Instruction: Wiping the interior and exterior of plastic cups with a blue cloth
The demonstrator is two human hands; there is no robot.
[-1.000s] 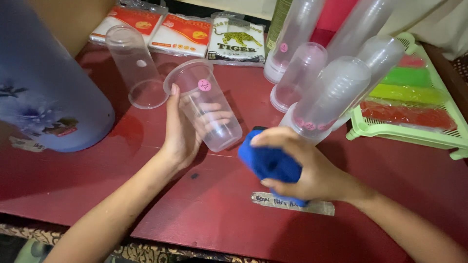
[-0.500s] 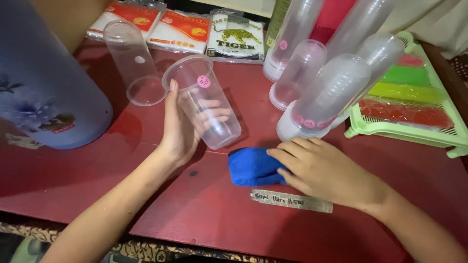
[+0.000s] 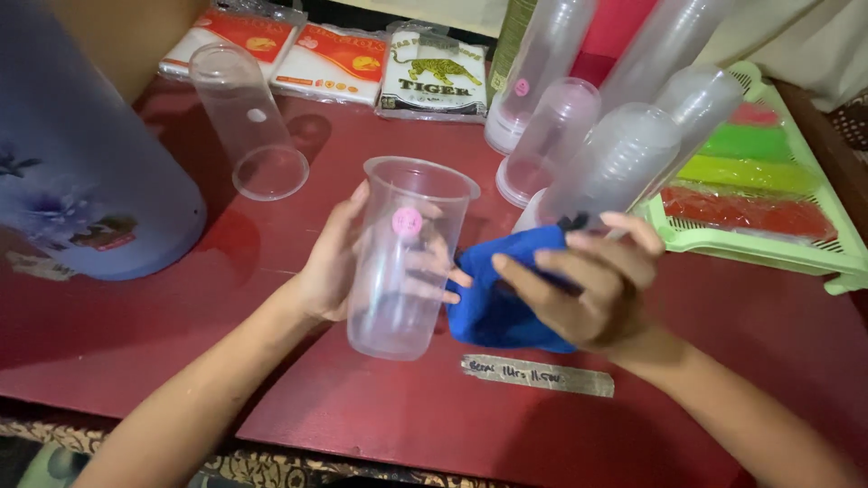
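Since the earlier frame the right hand has lifted the blue cloth off the red table and brought it up against the clear plastic cup, which now stands more upright in the left hand.

The left-hand fingers wrap round the far side of the cup and show through its wall, thumb along the near left edge, so the grip is closed on it. The cup is see-through, tapered toward the base, with a rolled rim at the top and a small round pink sticker just right of the thumb. Its base hangs above the table.

The right-hand fingers are curled and pinched on the bunched cloth, which sits between them and the left fingertips, touching the cup's lower right side. How much cloth lies under the palm is hidden.

Beyond the right fingers lie stacks of clear cups, tops cut off by the frame edge. A strip of tape lies below the right hand; its writing is hard to make out.
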